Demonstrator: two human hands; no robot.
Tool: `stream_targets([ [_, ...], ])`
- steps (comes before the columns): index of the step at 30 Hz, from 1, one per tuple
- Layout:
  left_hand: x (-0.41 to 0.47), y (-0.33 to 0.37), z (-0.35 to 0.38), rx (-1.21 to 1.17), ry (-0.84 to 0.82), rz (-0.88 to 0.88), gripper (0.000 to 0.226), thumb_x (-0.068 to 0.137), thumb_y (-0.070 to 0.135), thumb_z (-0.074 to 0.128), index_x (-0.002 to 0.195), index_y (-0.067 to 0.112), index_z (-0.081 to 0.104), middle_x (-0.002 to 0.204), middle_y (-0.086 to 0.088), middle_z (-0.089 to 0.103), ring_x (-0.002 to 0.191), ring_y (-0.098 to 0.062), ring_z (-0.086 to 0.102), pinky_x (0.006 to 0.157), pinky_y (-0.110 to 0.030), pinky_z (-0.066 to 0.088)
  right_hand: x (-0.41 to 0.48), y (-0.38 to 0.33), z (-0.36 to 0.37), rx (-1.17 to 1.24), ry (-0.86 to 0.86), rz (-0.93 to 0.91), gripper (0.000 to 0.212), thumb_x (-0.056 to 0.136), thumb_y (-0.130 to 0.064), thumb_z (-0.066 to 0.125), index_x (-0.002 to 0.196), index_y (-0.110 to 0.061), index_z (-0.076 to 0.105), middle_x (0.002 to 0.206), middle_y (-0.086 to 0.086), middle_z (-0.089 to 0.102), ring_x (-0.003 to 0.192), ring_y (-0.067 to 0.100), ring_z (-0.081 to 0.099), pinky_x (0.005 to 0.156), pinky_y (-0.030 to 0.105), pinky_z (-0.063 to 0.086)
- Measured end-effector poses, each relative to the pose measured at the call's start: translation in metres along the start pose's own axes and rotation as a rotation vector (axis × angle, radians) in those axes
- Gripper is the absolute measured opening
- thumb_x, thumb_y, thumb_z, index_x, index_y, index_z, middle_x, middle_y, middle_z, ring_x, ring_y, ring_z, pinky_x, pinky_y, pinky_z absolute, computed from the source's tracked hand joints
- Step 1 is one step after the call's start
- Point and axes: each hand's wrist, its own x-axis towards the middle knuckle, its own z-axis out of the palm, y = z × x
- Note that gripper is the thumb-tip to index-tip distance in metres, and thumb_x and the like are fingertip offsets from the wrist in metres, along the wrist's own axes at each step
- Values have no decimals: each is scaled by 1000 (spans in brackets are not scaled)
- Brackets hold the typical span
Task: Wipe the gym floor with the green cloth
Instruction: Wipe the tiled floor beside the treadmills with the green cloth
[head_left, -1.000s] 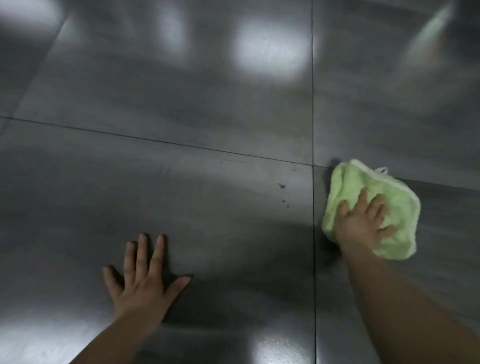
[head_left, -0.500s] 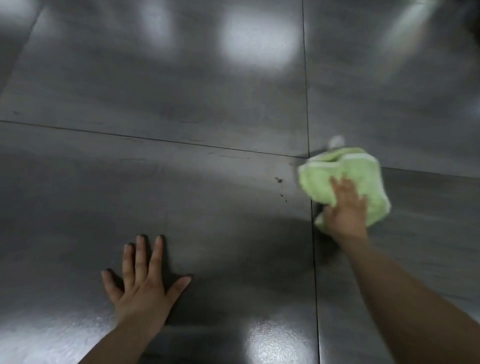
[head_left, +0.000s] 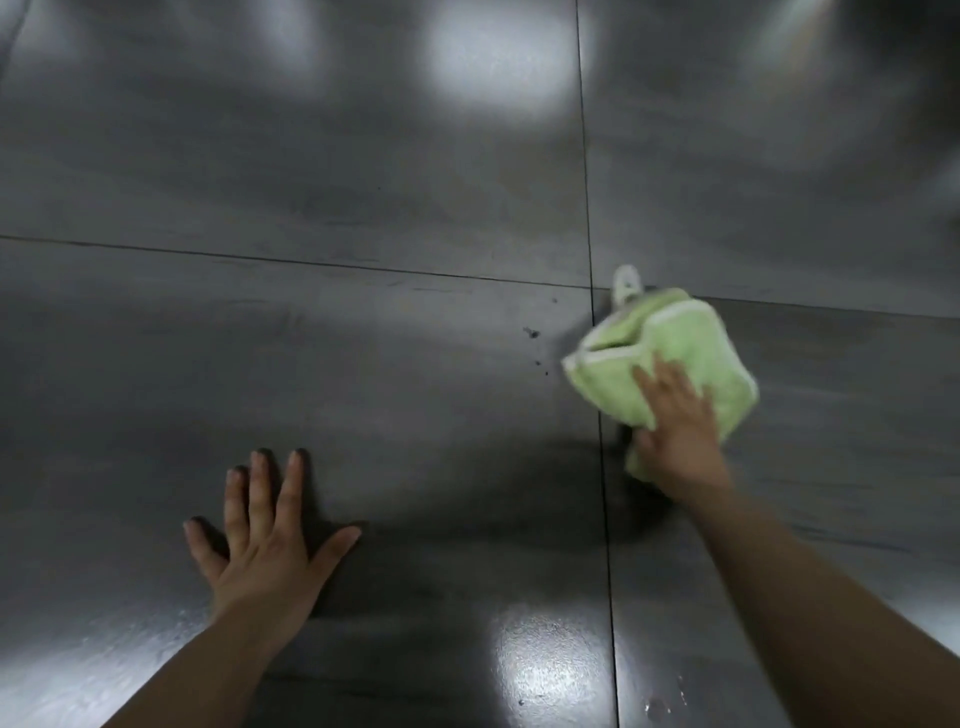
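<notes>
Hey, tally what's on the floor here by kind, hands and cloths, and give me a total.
Hands: 2, left hand and right hand
Green cloth: 1
Total: 3

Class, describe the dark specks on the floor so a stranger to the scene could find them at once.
Find where the two seams of the grey gym floor cross, right of centre. Just below and left of that crossing, beside the green cloth under the right hand, lie the dark specks. Unlike the broad bright reflections around, they are tiny and black.
</notes>
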Motion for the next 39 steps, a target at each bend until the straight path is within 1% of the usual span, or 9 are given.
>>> stream_targets([
  [4, 3, -1, 4, 33, 22, -11, 81, 82, 53, 45, 141, 33, -6, 155, 3, -15, 142, -16, -19, 114, -49, -12, 7, -40, 4, 64, 23, 593, 62, 92, -16, 42, 147, -15, 12, 157, 7, 4, 145, 23, -1, 116, 47, 0],
  [9, 1, -2, 6, 5, 55, 8, 80, 82, 47, 52, 142, 32, 1, 156, 2, -10, 143, -17, -15, 114, -50, -11, -38, -157, 51, 228, -205, -205, 59, 83, -19, 40, 142, -18, 32, 156, 3, 17, 145, 21, 5, 115, 42, -7],
  [12, 0, -1, 8, 23, 79, 23, 80, 82, 45, 52, 143, 31, 3, 156, 0, -8, 143, -18, -13, 114, -51, -11, -50, -112, 37, 54, -237, -503, 56, 83, -11, 43, 138, -17, 40, 152, 5, 27, 143, 22, 15, 116, 41, 2],
  [15, -1, -3, 11, 47, 89, 37, 80, 81, 46, 52, 143, 30, 5, 157, -2, -6, 144, -20, -11, 113, -53, -10, -56, -8, 7, 55, -351, -178, 66, 82, -16, 41, 144, -17, 21, 157, 7, 8, 145, 23, 2, 115, 37, -2],
  [18, -2, -5, 13, 66, 78, 44, 79, 82, 47, 51, 143, 30, 4, 157, -2, -7, 144, -20, -11, 114, -53, -10, -107, 72, -24, 156, -93, 256, 79, 61, -19, 36, 139, -6, 34, 152, 19, 22, 142, 33, 15, 116, 45, 10],
  [23, -14, 1, 10, 115, 81, 80, 75, 84, 46, 49, 144, 26, 8, 157, -5, -3, 144, -23, -7, 116, -49, -2, -108, 24, 4, 184, 39, 741, 58, 90, -7, 41, 145, -13, 22, 156, 10, 11, 144, 26, 3, 114, 47, 4],
  [28, -66, 5, 38, 190, 3, 180, 76, 83, 42, 54, 143, 24, 11, 157, -7, 0, 144, -25, -4, 116, -46, 5, -123, -84, 51, 145, -28, 1, 63, 67, -12, 37, 128, -7, 52, 144, 18, 40, 135, 39, 31, 108, 66, 9],
  [32, -75, 1, 45, 224, -25, 199, 80, 81, 44, 55, 143, 24, 8, 156, -7, -2, 144, -25, -5, 116, -45, 5, -128, -8, 25, -23, -64, -431, 59, 53, -13, 43, 107, -8, 68, 115, 18, 66, 105, 41, 62, 86, 63, 29],
  [39, -89, -10, 43, 268, -29, 249, 93, 61, 66, 29, 142, 20, 21, 154, -15, 12, 144, -31, 7, 114, -51, 12, -224, 80, 5, 225, 29, 811, 67, 80, -5, 48, 143, -7, 25, 155, 16, 13, 144, 30, 4, 115, 49, 3],
])
